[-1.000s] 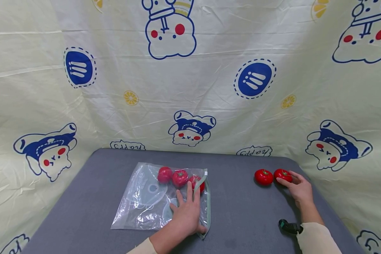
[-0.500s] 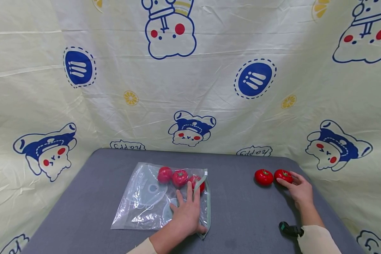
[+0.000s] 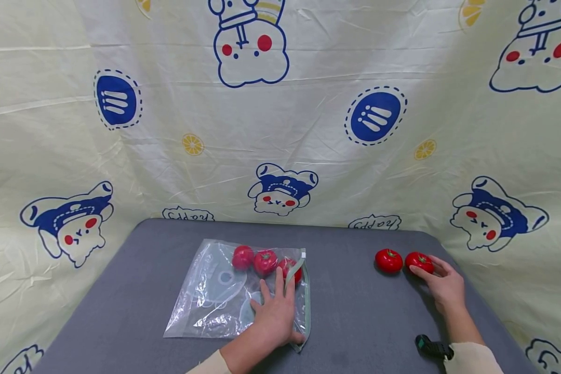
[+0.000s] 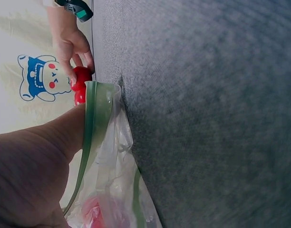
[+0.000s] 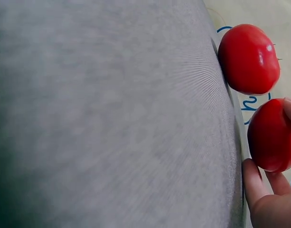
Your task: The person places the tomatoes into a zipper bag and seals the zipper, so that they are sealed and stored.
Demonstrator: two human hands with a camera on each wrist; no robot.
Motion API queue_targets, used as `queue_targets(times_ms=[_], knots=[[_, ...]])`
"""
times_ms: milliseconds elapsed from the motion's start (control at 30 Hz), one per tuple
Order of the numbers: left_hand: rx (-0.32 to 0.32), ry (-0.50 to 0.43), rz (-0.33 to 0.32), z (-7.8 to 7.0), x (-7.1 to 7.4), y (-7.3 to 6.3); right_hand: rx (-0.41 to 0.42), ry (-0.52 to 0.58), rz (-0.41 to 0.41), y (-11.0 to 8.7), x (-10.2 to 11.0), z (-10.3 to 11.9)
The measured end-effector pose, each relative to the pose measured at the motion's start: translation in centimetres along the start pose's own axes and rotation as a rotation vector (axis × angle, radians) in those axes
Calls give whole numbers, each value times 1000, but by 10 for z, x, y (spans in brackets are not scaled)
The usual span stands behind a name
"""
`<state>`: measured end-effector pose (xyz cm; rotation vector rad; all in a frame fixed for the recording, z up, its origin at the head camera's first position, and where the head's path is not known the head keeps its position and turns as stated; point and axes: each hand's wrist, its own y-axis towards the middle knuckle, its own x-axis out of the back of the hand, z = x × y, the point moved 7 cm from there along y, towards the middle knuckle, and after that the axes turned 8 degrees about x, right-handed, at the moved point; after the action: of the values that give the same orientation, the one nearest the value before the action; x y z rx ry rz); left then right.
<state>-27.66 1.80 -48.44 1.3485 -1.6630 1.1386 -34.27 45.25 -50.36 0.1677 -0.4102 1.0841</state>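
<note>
In the head view my left hand [image 3: 276,317] lies spread over a clear zip bag [image 3: 187,311], fingers straight and thumb near its green-edged mouth. The left wrist view shows part of this hand behind the green zip strip [image 4: 91,123]. Three red tomatoes [image 3: 265,262] are inside the bag, close to its far edge. On the right, my right hand [image 3: 441,285] grips a red tomato [image 3: 418,262] between thumb and fingers. Another red tomato [image 3: 388,261] sits just left of it. Whether the gripped tomato touches the table cannot be told.
The grey table [image 3: 346,322] stretches between the bag and the two loose tomatoes. A pale cartoon-printed sheet [image 3: 308,130] hangs behind and beside it. A black device [image 3: 432,347] is strapped on the right wrist.
My right hand has shifted slightly to the right and toward me, and the tomato in it has moved a little away from its neighbour. The left hand and bag stay put.
</note>
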Motion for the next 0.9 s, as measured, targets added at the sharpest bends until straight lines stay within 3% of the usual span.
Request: queue_targets(times_ms=[500, 900], knots=[[1, 7, -8, 0, 0, 0, -84, 286, 15, -22, -6, 2], [4, 13, -15, 1, -1, 0, -80, 261, 57, -39, -7, 8]])
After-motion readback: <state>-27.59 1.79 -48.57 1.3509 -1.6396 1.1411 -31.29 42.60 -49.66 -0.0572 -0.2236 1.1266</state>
